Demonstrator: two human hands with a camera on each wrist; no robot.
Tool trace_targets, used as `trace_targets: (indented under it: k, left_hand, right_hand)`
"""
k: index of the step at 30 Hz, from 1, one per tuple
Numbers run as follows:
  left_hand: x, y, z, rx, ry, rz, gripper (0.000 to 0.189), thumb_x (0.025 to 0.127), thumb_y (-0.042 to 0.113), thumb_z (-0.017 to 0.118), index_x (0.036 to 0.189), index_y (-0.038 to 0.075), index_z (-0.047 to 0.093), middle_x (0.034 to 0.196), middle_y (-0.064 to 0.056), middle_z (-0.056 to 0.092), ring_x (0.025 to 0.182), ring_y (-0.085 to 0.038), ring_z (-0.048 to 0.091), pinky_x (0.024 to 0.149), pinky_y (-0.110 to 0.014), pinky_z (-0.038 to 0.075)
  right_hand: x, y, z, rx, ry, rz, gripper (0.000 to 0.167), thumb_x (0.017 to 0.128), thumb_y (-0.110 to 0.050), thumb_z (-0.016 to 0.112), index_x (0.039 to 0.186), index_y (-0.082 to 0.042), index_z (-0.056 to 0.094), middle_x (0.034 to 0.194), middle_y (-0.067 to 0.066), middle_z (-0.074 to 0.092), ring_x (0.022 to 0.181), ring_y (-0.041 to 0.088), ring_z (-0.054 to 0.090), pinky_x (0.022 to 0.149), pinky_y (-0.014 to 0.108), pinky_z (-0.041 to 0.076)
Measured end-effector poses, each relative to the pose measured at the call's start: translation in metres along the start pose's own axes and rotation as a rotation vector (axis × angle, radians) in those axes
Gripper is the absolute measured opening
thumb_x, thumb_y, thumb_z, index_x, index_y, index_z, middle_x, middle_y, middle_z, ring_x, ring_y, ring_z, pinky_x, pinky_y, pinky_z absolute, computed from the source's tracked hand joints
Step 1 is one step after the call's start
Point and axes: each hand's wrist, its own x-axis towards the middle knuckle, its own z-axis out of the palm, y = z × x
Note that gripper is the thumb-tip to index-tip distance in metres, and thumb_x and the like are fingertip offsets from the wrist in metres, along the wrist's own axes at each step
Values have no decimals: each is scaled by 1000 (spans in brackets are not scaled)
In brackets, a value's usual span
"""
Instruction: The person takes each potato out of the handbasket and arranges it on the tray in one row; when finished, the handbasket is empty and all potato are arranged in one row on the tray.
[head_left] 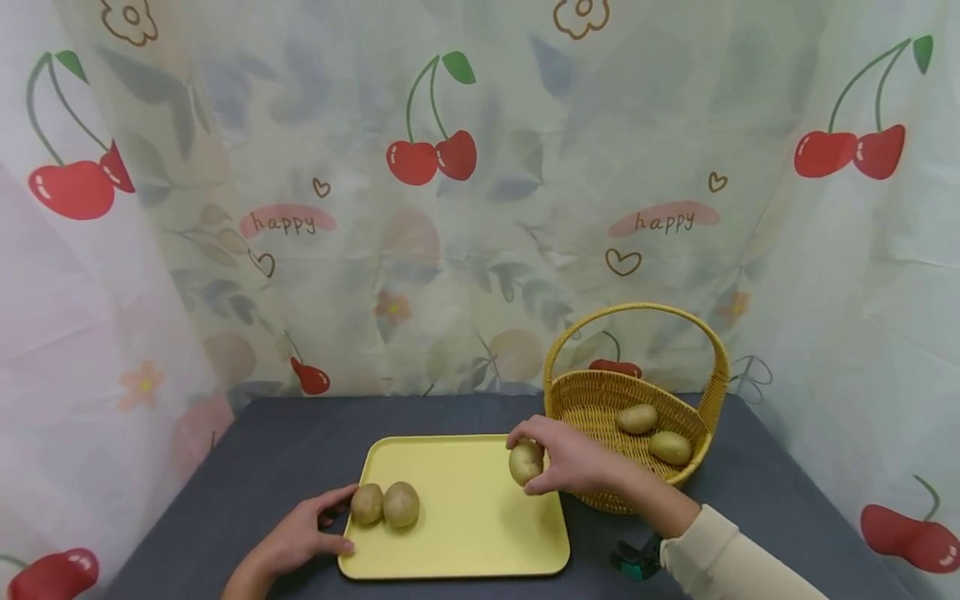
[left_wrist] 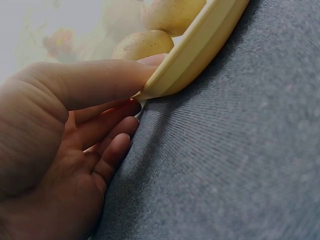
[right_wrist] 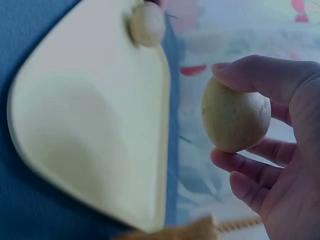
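Note:
My right hand point(head_left: 573, 457) pinches a potato point(head_left: 526, 463) between thumb and fingers, above the right end of a yellow tray point(head_left: 480, 533). The right wrist view shows this potato point(right_wrist: 235, 117) held off the surface, with the tray point(right_wrist: 90, 115) beyond it. At the tray's left edge, my left hand point(head_left: 300, 533) grips the rim. In the left wrist view the thumb lies on top of the rim point(left_wrist: 195, 50) and the fingers curl beneath it. Two potatoes, one at the left point(head_left: 367, 504) and one beside it point(head_left: 401, 505), lie on the tray near this hand.
Behind my right forearm stands a yellow wicker basket point(head_left: 592, 392) with a tall arched handle. Two potatoes, one farther back point(head_left: 637, 418) and one nearer point(head_left: 671, 447), lie in it. A dark grey cloth point(head_left: 300, 442) covers the table; a printed curtain point(head_left: 480, 250) hangs around it.

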Motion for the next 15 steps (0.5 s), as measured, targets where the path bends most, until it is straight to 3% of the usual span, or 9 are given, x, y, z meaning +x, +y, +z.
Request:
trace_targets:
  k: [6,15]
  left_hand:
    - [0,-1,1,-8,5,0,79,82,20,79,145,-7,40,142,-28,44,118,-39,51,89,-46,44]
    - [0,1,0,2,9,16,79,81,21,79,144,-7,41,141,-27,46,116,-37,52,88,-43,45]
  right_hand:
    - [25,-4,32,9,-62,-53,49,75,-22,84,118,-18,61,110,-6,56,95,10,52,81,29,44]
    - [61,-3,81,78,-57,2,55,72,-20,87,120,-13,61,115,-5,59,103,9,54,88,27,43]
